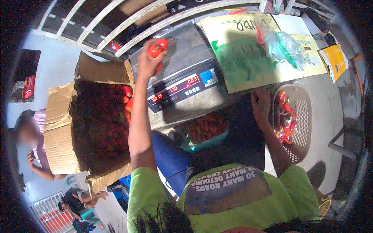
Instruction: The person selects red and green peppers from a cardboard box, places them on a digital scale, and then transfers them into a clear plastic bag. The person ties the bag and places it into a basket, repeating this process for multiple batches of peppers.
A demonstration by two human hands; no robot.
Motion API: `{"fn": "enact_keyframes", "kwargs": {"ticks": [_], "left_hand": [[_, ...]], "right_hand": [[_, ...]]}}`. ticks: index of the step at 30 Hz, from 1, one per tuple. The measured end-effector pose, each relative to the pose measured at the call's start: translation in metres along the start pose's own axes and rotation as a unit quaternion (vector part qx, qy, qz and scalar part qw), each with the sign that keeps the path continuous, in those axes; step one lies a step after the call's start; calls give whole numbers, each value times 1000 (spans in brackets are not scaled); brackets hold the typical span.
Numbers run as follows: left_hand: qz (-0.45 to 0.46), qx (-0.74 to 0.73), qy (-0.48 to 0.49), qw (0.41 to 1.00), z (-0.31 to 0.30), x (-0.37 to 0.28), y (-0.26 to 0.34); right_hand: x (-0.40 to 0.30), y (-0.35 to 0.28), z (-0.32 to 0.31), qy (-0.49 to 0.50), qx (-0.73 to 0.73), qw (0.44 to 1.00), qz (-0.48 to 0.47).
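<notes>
My left hand (pixel 150 59) is closed around red peppers (pixel 155 50) above the metal pan of a digital scale (pixel 186 43). Another red piece shows below the fingers; whether it is held or rests on the pan, I cannot tell. Red digits glow on the scale's display. Near the lower edge of a flattened printed carton (pixel 242 78), my right hand (pixel 261 102) hangs with bent fingers, partly in shadow. Left of the scale, an open cardboard box (pixel 59 128) holds many red peppers, mostly dark in shadow. Clear plastic bags (pixel 285 48) lie on the carton.
A beige perforated basket (pixel 304 122) with bagged red peppers (pixel 285 119) stands at the right. Below the table edge sits a teal basin (pixel 209 141) of red produce. White metal bars (pixel 140 36) run behind the scale. One person (pixel 40 145) is beyond the box, others farther down left.
</notes>
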State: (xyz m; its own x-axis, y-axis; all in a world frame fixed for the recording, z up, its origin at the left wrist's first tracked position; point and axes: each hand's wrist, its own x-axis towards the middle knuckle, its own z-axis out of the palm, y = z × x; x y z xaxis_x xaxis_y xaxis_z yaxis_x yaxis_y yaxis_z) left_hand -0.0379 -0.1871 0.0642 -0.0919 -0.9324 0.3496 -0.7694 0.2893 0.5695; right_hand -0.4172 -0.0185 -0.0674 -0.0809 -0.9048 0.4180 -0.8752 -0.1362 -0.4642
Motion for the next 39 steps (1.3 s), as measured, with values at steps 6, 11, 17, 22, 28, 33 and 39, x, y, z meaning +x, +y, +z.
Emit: {"fn": "enact_keyframes", "kwargs": {"ticks": [6,11,17,22,28,33,39], "left_hand": [[40,127,-32,991,46,30,-38],[-41,-22,15,999,45,34,-74],[-115,94,19,989,46,41,-95],[-61,124,66,988,53,44,-85],[-10,-99,-37,994,55,66,-99],[-12,-129,-2,992,53,44,-110],[-43,-190,13,981,36,32,-103]], "right_hand": [[2,-6,-11,-10,27,999,45],[7,-11,-12,-12,45,999,22],[-9,19,9,17,20,1000,9],[2,-2,-5,8,21,1000,15],[-8,12,7,19,-15,1000,6],[2,-7,-11,-47,27,998,27],[-1,8,2,-13,14,1000,-14]]}}
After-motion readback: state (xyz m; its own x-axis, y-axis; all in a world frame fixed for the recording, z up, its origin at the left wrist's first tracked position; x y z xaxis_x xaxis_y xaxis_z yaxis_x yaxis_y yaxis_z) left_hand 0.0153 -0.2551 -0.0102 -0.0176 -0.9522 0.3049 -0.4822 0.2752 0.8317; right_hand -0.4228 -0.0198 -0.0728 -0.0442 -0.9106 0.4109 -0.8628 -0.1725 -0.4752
